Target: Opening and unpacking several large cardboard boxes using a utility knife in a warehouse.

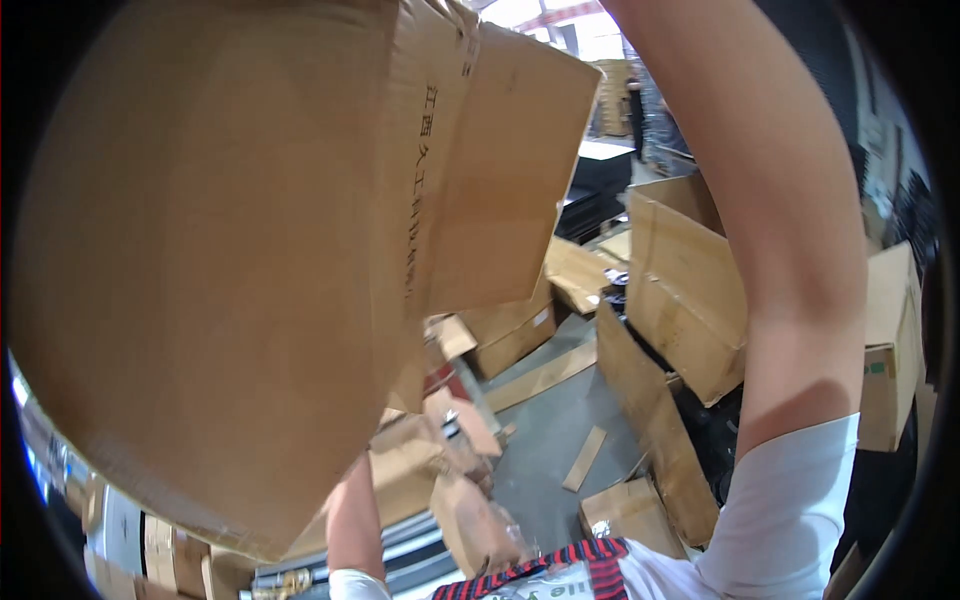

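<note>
Hands unseen, grip untellable; carton's (220,250) printed edge (395,200) roughly upright, long axis unclear.

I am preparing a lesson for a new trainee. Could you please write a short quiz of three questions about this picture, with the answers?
1. True or false: the short brown strip lies on top of the large carton.
2. Choose: the sleeve on the person's right arm is a) black, b) white, c) green.
3. Open: how many of the person's hands are visible, and why?

Key:
1. False; it lies on the grey floor.
2. b
3. None; the right arm leaves at the upper edge, and the left forearm disappears behind the carton.
</note>
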`<state>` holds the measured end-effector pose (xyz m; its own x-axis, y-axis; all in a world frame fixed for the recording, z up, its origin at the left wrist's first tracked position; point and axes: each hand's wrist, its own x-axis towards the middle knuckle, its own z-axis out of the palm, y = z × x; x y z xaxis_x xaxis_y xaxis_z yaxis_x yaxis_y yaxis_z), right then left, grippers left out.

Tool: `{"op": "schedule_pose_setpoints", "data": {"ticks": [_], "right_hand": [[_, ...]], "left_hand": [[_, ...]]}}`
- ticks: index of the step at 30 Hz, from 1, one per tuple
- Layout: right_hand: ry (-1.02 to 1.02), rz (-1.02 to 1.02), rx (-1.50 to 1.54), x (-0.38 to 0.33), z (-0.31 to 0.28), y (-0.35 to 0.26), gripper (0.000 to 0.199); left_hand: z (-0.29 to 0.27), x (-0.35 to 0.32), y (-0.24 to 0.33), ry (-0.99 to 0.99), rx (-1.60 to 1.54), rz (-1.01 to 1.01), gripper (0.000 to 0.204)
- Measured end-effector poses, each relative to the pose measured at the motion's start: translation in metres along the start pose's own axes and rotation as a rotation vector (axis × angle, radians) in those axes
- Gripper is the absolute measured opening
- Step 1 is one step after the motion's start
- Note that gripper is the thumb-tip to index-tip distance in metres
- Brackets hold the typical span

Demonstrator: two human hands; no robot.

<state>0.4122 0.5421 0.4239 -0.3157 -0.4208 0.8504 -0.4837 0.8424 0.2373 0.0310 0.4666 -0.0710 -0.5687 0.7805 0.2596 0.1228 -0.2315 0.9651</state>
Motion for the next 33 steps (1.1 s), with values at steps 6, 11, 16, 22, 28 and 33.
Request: {"op": "schedule_pose_setpoints", "data": {"ticks": [6, 11, 16, 22, 28, 33], "right_hand": [[-0.27, 0.53, -1.194, -0.21, -0.115, 0.127, 0.02], [-0.525, 1.161, -0.65, -0.452, -0.05, 0.121, 0.013], [-0.728, 1.597, -0.03, -0.693, 0.043, 0.014, 0.028], [-0.685, 1.851, 0.525, -0.787, 0.17, -0.15, 0.033], [-0.952, 2.056, 0.504, -0.79, 0.181, -0.268, 0.043], [-0.753, 2.187, 0.305, -0.757, 0.161, -0.311, 0.036]], "left_hand": [[0.113, 0.226, 0.006, 0.032, -0.088, -0.006, 0.043], [0.137, 0.166, -0.19, 0.02, 0.004, -0.568, 0.024], [0.211, 0.052, -0.212, -0.243, 0.069, -0.881, 0.03], [0.171, -0.019, -0.214, -0.37, 0.239, -0.892, 0.03], [0.141, -0.063, -0.201, -0.421, 0.079, -1.01, 0.028], [0.121, -0.096, -0.163, -0.424, 0.167, -0.724, 0.024]]}}
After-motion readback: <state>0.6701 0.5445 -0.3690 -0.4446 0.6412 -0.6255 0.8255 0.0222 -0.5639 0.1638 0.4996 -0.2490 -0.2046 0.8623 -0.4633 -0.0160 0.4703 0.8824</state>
